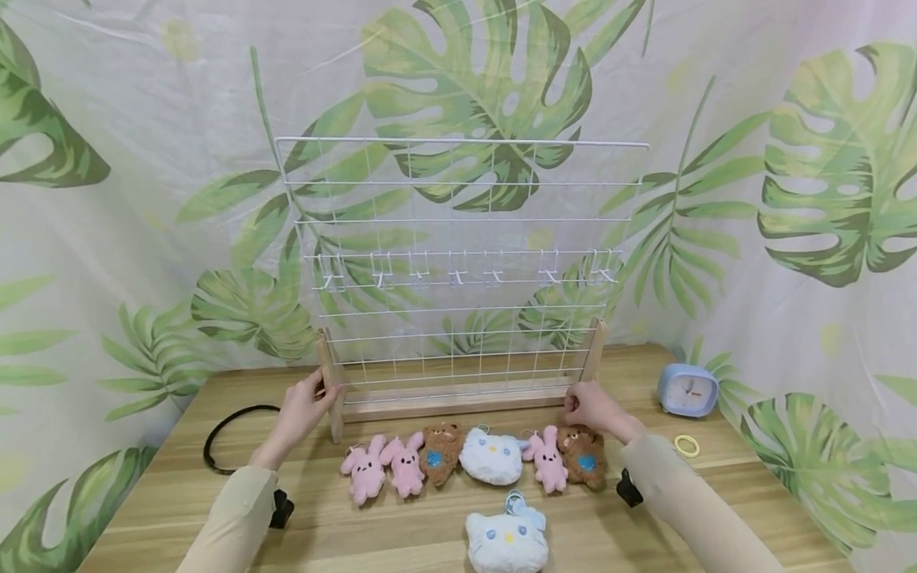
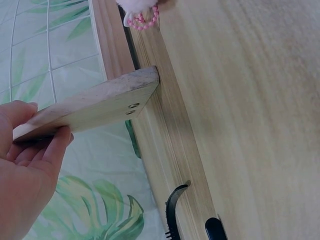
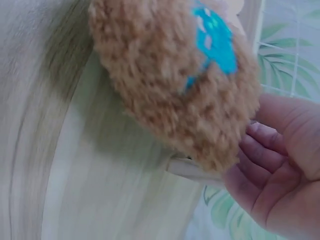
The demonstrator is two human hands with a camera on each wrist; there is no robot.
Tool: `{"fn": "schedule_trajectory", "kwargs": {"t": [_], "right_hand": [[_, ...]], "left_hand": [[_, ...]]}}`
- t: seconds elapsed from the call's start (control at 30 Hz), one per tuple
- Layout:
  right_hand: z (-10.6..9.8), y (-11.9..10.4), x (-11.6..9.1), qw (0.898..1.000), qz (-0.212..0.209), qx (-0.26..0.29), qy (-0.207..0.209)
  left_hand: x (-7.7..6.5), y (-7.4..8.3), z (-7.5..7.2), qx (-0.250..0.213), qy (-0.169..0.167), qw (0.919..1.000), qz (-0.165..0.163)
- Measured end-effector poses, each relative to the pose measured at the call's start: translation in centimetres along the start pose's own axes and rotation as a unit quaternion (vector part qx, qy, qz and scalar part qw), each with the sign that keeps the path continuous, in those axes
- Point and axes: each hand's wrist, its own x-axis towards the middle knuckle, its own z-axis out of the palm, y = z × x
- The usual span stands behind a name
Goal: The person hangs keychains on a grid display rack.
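A white wire grid rack (image 1: 462, 305) stands upright on wooden side supports, with a row of white hooks (image 1: 457, 277) across it. My left hand (image 1: 304, 406) grips the rack's left wooden support (image 2: 100, 102), thumb on one face and fingers on the other. My right hand (image 1: 593, 407) is at the foot of the right wooden support (image 3: 192, 171), fingers curled at it and partly hidden behind a brown bear plush (image 3: 170, 75). In front of the rack lie pink rabbit plushes (image 1: 368, 471), another brown bear (image 1: 441, 455) and a white cat-like plush (image 1: 492, 457).
A second white plush (image 1: 507, 544) lies nearer the front edge. To the left is a black headband (image 1: 212, 446); to the right, a blue alarm clock (image 1: 688, 391) and a yellow ring (image 1: 686, 446). Leaf-print cloth (image 1: 458, 72) hangs behind the wooden table (image 1: 401, 529).
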Motion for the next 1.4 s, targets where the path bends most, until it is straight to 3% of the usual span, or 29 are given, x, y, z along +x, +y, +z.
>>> {"fn": "schedule_trajectory", "kwargs": {"t": [0.43,0.8,0.97,1.13,1.4], "right_hand": [[-3.4,0.0,-2.9,0.996,-0.02,0.015,0.085],[-6.3,-1.5,-5.4,0.99,-0.005,0.015,0.143],[-7.2,-1.8,-5.4,0.981,-0.01,0.016,0.195],[-8.4,-2.2,-4.7,0.965,-0.026,0.011,0.26],[-11.8,-4.2,-4.2,0.943,-0.054,0.045,0.326]], "left_hand": [[0.3,0.3,0.1,-0.005,0.003,1.0,0.008],[0.4,0.3,0.3,0.004,0.008,0.9999,0.011],[0.3,0.4,0.3,0.004,0.0,0.9999,0.014],[0.1,0.2,0.1,0.003,-0.008,0.9999,0.006],[0.0,0.1,0.1,0.009,-0.002,0.9999,0.01]]}}
